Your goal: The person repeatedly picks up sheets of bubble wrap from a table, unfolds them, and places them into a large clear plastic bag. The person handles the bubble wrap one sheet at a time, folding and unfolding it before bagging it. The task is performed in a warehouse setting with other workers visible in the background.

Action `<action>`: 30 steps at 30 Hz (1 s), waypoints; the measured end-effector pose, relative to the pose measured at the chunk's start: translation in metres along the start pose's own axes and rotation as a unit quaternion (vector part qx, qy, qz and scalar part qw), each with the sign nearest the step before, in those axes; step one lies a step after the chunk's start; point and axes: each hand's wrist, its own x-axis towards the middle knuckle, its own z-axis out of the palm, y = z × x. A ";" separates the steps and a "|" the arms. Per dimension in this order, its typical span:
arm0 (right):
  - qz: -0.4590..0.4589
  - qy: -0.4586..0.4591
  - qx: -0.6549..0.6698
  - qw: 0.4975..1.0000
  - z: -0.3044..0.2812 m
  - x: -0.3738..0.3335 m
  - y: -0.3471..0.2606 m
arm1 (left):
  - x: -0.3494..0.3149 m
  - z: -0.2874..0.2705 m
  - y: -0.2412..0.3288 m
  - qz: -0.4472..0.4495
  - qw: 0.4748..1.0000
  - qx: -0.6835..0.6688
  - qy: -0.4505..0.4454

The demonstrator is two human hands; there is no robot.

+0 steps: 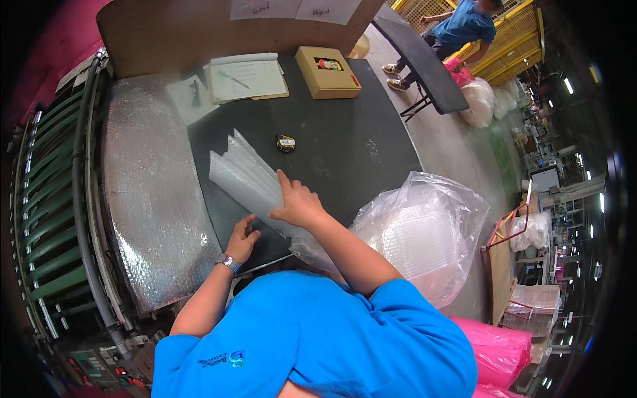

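Observation:
A folded piece of clear bubble wrap (247, 174) lies slantwise on the dark table, its layered far end pointing up and to the left. My right hand (298, 203) grips its right side, thumb and index finger apart against the plastic; part of the hold is hidden. Close to the near table edge, my left hand (241, 241) is open with its fingers a little bent, just below the wrap and holding nothing. A watch is on that wrist. Beyond the wrap sits a small black and yellow tape measure (285, 143).
A large bubble wrap sheet (149, 186) covers the table's left side. At the back are a clipboard with papers and a pen (247, 78) and a cardboard box (327, 73). A clear bag of bubble wrap (424, 235) stands right. Another person (458, 30) walks beyond a folding table (421, 60).

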 end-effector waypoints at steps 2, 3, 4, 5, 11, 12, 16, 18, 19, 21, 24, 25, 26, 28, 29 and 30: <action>0.009 0.008 -0.017 1.000 0.017 0.005 0.005 | -0.004 0.002 -0.003 -0.022 0.999 0.033 0.001; 0.007 -0.004 0.006 1.000 0.022 0.010 0.007 | -0.009 0.004 0.004 -0.026 0.999 0.045 -0.006; 0.006 -0.016 0.028 0.999 0.026 0.018 0.008 | -0.013 0.006 0.008 -0.030 0.998 0.057 -0.014; 0.002 -0.027 0.050 0.998 0.024 0.026 0.009 | -0.012 0.007 0.003 -0.030 0.998 0.039 0.048; -0.143 -0.128 0.451 0.872 -0.012 0.030 0.037 | -0.012 -0.018 -0.008 0.036 0.906 -0.343 0.244; -0.137 -0.166 0.498 0.840 -0.021 0.023 0.037 | -0.015 -0.021 -0.003 0.035 0.906 -0.377 0.186; -0.131 -0.140 0.548 0.814 0.000 0.024 0.062 | -0.020 -0.024 0.059 0.047 0.937 -0.327 0.111; -0.153 -0.075 0.514 0.841 0.016 0.029 0.074 | -0.016 -0.026 0.088 0.057 0.966 -0.204 0.146; -0.098 -0.077 0.513 0.849 0.018 0.028 0.080 | -0.012 -0.028 0.094 0.062 0.975 -0.138 0.161; 0.012 -0.084 0.503 0.860 0.010 0.022 0.090 | -0.013 -0.029 0.112 0.037 0.981 0.059 0.182; 0.066 -0.090 0.466 0.878 0.014 0.014 0.114 | -0.009 -0.010 0.130 -0.088 0.906 0.376 0.171; 0.088 -0.103 0.461 0.877 0.013 0.009 0.118 | -0.002 -0.004 0.122 -0.082 0.885 0.415 0.196; 0.085 -0.092 0.443 0.888 0.018 0.006 0.124 | 0.007 0.001 0.110 -0.075 0.861 0.453 0.219; 0.082 -0.092 0.446 0.886 0.020 0.001 0.131 | 0.021 0.001 0.115 -0.088 0.845 0.479 0.222; 0.084 -0.099 0.448 0.884 0.024 -0.005 0.135 | 0.023 0.004 0.126 -0.115 0.856 0.463 0.201; 0.087 -0.100 0.443 0.887 0.022 -0.008 0.137 | 0.028 0.002 0.133 -0.136 0.866 0.445 0.183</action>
